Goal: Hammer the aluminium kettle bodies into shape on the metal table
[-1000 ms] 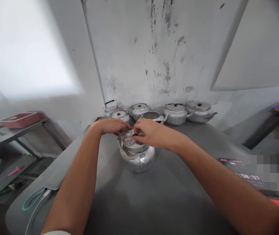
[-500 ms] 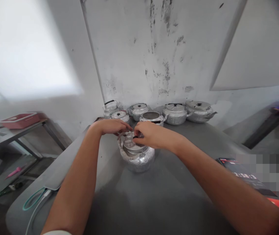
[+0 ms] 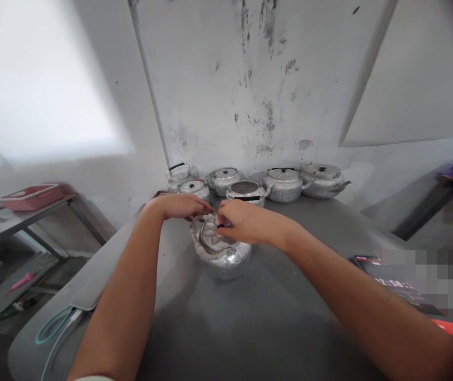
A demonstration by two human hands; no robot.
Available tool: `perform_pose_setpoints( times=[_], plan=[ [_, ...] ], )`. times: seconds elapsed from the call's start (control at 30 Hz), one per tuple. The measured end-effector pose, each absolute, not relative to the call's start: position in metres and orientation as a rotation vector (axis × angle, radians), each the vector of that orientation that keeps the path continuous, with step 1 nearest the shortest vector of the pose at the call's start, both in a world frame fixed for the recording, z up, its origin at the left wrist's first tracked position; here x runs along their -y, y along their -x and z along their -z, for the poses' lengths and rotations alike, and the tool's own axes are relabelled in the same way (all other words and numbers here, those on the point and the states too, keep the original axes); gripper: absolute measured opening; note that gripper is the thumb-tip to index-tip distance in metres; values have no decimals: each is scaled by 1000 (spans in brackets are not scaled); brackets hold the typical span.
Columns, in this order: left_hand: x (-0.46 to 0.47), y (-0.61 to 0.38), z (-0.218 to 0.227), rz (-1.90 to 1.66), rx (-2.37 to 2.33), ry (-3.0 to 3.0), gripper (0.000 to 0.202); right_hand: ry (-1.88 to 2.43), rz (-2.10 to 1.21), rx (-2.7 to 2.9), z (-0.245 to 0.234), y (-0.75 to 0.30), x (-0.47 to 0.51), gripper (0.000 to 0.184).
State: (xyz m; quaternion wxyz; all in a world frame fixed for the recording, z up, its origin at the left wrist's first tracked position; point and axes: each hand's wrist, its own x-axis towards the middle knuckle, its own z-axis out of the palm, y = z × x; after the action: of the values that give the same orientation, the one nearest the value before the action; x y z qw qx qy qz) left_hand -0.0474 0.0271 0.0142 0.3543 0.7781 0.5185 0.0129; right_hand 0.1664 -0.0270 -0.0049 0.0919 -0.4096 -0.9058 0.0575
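Note:
An aluminium kettle (image 3: pixel 226 267) stands on the grey table before me, its pale, wrapped-looking handle (image 3: pixel 195 241) folded over to the left. My right hand (image 3: pixel 244 219) pinches the black knob of the kettle's silvery lid (image 3: pixel 210 233), which lies in the round opening and looks slightly tilted. At the kettle's far left side, my left hand (image 3: pixel 181 206) is closed with its fingers bent down against the kettle near the handle. The left fingertips are partly hidden, so their exact grip point does not show.
Behind my hands stand several more aluminium kettles, among them a lidless one (image 3: pixel 246 191) and a lidded one (image 3: pixel 284 188). A phone (image 3: pixel 393 286) lies at the table's right; a white cable (image 3: pixel 62 330) lies at its left. Farther left is a red basket (image 3: pixel 32 197) on another table.
The lid has moved lower into the kettle's opening and tilts differently, with my right hand still on its knob. My left hand has stayed nearly in place.

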Motion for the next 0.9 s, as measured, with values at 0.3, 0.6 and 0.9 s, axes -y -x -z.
perform_pose_setpoints(
  times=[0.3, 0.6, 0.9],
  plan=[
    [-24, 48, -19, 47, -1295, -2100, 58, 1232, -114, 2689, 5, -167, 25, 16],
    [-13, 43, -29, 174, -1272, -2271, 81, 1215, -104, 2721, 7, -168, 25, 23],
    [-18, 50, -26, 131, -1094, -2340, 96, 1287, -25, 2674, -1, -166, 29, 21]
  ],
)
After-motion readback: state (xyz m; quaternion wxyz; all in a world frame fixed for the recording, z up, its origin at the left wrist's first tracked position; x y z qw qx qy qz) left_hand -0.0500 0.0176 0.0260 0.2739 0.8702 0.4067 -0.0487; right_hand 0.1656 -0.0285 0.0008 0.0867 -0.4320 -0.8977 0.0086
